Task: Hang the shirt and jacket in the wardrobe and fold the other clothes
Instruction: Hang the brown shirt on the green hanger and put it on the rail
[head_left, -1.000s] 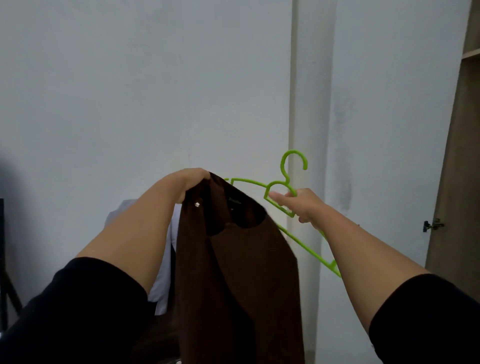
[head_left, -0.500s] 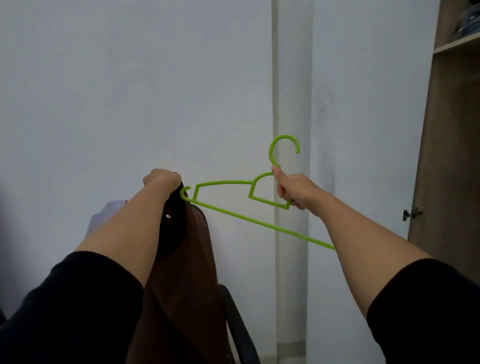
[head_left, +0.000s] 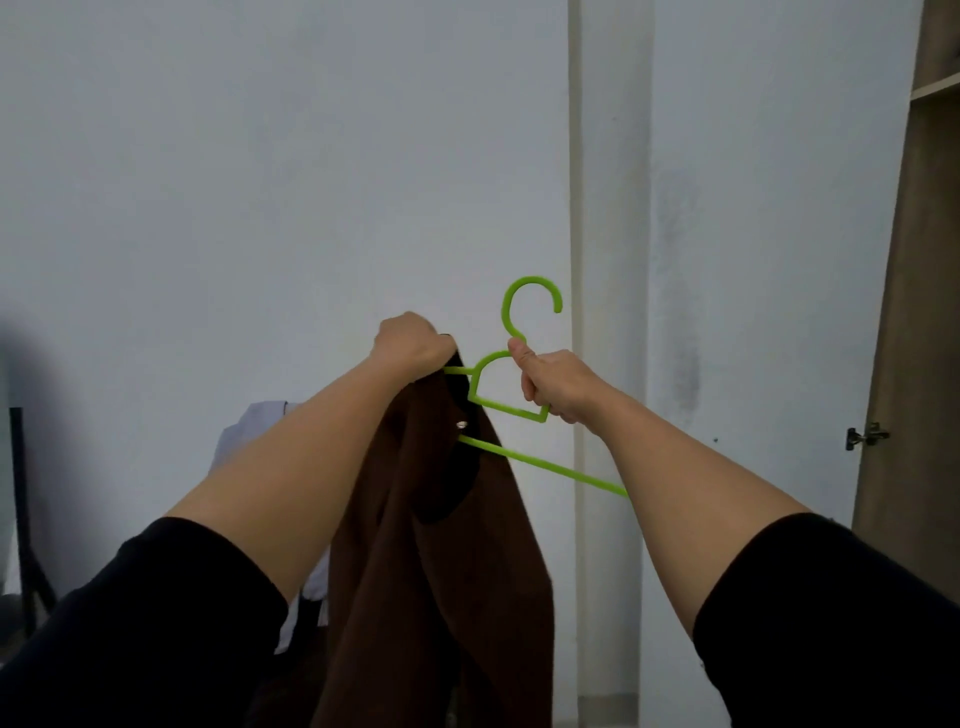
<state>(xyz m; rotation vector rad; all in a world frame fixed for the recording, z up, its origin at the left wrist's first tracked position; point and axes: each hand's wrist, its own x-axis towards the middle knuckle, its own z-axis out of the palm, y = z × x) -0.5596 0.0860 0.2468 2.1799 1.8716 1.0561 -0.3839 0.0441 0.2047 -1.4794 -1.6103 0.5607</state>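
A brown jacket hangs down in front of me, its collar bunched in my left hand. My right hand grips a bright green plastic hanger just below its hook. The hanger's left arm runs into the jacket's collar, and its lower bar comes out of the cloth and slants down to the right. A small metal snap shows on the jacket near the collar. A white garment lies behind my left forearm.
A wooden wardrobe stands at the right edge, with a shelf high up and a metal hinge on its side. A white pillar projects from the pale wall. At the far left stands a dark stand.
The hanger's left end, which was outside the jacket beside my left hand, now sits inside the collar. My two hands have come closer together.
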